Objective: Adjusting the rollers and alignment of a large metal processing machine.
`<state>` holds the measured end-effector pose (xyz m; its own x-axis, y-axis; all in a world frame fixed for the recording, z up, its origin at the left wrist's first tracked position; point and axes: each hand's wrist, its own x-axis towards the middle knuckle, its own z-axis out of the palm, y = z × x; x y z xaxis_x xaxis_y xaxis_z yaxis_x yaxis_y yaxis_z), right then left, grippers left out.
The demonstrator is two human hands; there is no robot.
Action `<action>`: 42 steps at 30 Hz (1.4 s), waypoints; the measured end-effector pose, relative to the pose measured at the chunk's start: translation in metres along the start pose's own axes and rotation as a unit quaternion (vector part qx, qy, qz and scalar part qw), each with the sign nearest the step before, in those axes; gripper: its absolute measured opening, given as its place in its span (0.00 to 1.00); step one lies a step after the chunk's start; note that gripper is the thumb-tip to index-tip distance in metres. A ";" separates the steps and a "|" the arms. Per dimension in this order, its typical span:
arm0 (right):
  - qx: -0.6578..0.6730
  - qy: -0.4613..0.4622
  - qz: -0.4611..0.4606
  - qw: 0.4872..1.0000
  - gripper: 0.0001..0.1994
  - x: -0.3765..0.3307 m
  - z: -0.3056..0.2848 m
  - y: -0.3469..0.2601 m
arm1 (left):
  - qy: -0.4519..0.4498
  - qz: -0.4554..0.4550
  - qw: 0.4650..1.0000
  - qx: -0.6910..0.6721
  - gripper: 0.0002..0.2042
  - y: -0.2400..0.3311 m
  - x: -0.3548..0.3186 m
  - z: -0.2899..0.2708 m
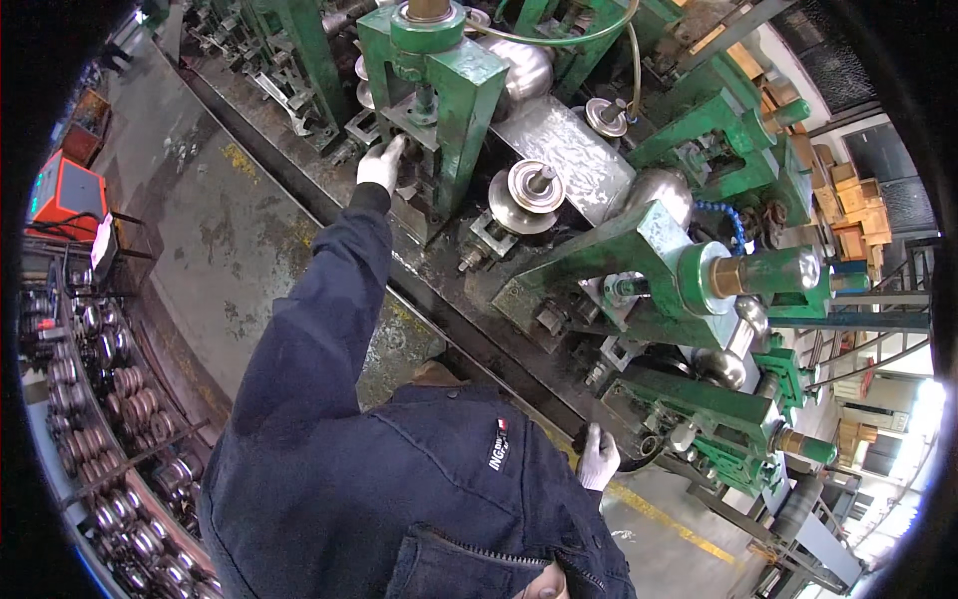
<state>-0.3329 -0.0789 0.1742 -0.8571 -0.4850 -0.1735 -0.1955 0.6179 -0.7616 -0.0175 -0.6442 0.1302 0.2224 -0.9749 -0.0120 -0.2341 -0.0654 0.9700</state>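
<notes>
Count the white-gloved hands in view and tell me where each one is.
2. The left hand reaches up to the green machine frame; the right hand rests low on the machine's near edge. None seems hidden.

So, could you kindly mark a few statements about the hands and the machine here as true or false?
1. The left hand in a white glove reaches to the green steel roller stand. True.
2. The right hand is bare. False: it wears a white glove too.
3. The right hand rests by the dark edge of the green machine bed. True.
4. The rack of metal rolls stands at the person's right. False: it is at the left.
</notes>
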 end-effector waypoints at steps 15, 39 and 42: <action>0.001 -0.010 0.038 0.999 0.17 0.007 0.000 0.039 | -0.023 0.080 0.990 0.112 0.31 -0.010 0.006 0.015; -0.019 -0.020 0.019 0.999 0.13 0.007 0.000 0.060 | -0.023 0.035 0.989 0.139 0.36 0.013 -0.007 0.010; -0.019 -0.011 0.020 1.000 0.13 0.007 0.000 0.069 | 0.015 0.076 0.986 0.147 0.30 -0.002 0.002 0.015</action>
<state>-0.3523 -0.0402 0.1204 -0.8534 -0.4739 -0.2172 -0.1803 0.6593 -0.7300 -0.0311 -0.6492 0.1241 0.1910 -0.9716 0.1398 -0.5296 0.0179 0.8481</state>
